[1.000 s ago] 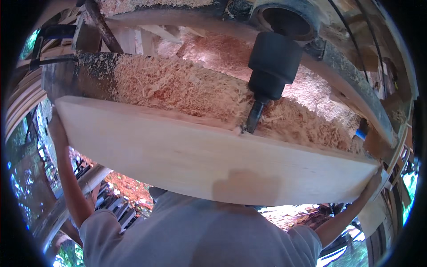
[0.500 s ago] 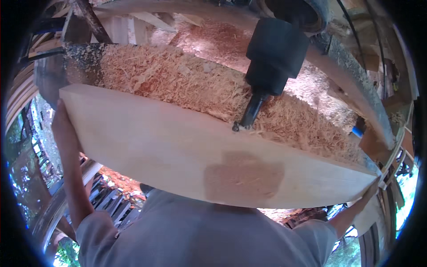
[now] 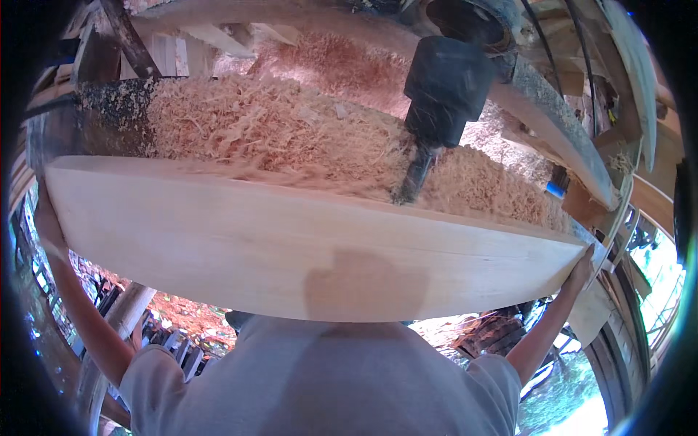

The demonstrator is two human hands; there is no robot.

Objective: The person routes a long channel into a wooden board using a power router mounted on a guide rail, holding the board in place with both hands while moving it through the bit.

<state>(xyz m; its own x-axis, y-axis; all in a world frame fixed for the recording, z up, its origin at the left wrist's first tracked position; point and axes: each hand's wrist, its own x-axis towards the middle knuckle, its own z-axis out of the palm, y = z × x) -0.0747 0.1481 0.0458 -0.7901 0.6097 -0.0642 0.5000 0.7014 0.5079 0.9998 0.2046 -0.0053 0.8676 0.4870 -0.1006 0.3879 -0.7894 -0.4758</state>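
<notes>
A long, pale wooden board (image 3: 240, 225) spans the view in front of my chest, its far edge against a cutting bit (image 3: 414, 178) that points down from a black chuck (image 3: 447, 83). My left hand (image 3: 49, 221) grips the board's left end, largely hidden behind that end. At the opposite end my right hand (image 3: 580, 265) holds the board's tapered tip. Heaped pale shavings (image 3: 276, 123) cover the machine's dark table (image 3: 109, 123) along the far side of the board; where the bit meets the wood is blurred.
A curved, dusty machine arm (image 3: 552, 138) crosses above the table, with black cables (image 3: 589, 73) at upper right. A leaning dark stick (image 3: 131, 40) is at upper left. A pale pole (image 3: 116, 327) stands below left. Scrap wood and stacked boards surround the machine.
Both hands and the board have shifted left in view since half a second ago. The board's left end sits a little lower, its right end higher, and the machine has also shifted slightly in view.
</notes>
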